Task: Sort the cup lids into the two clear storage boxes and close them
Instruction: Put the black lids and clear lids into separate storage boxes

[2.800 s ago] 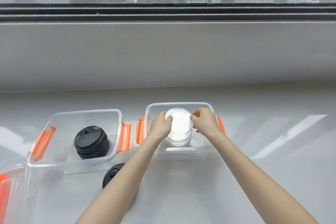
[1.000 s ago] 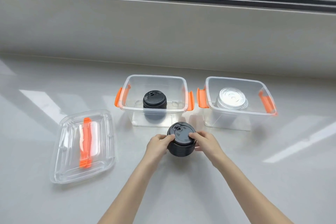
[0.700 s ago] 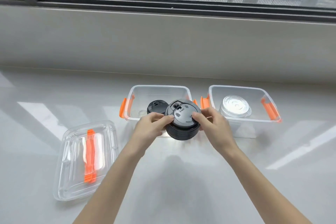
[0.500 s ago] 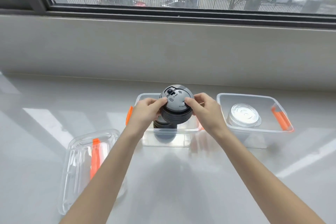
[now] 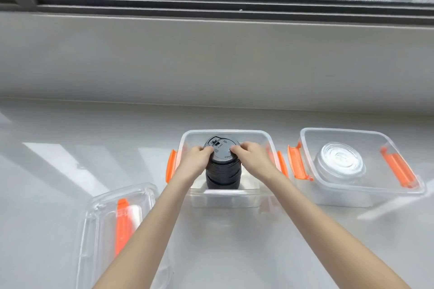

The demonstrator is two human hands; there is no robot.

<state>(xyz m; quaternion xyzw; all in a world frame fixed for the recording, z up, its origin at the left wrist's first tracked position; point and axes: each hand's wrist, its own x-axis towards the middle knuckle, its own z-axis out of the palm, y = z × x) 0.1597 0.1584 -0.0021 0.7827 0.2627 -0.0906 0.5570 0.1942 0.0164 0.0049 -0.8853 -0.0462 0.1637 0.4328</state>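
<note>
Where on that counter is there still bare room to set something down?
Bare counter stretches left of the clear box holding black lids, behind both boxes toward the wall, and in front of the box of clear lids. The gap between the boxes is narrow; the loose box cover fills the near left.

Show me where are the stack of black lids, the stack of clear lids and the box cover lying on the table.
stack of black lids (image 5: 223,175): head view, ribbed side of the stack.
stack of clear lids (image 5: 339,159): head view, top face of the uppermost lid.
box cover (image 5: 101,223): head view, clear panel left of its orange strip.
</note>
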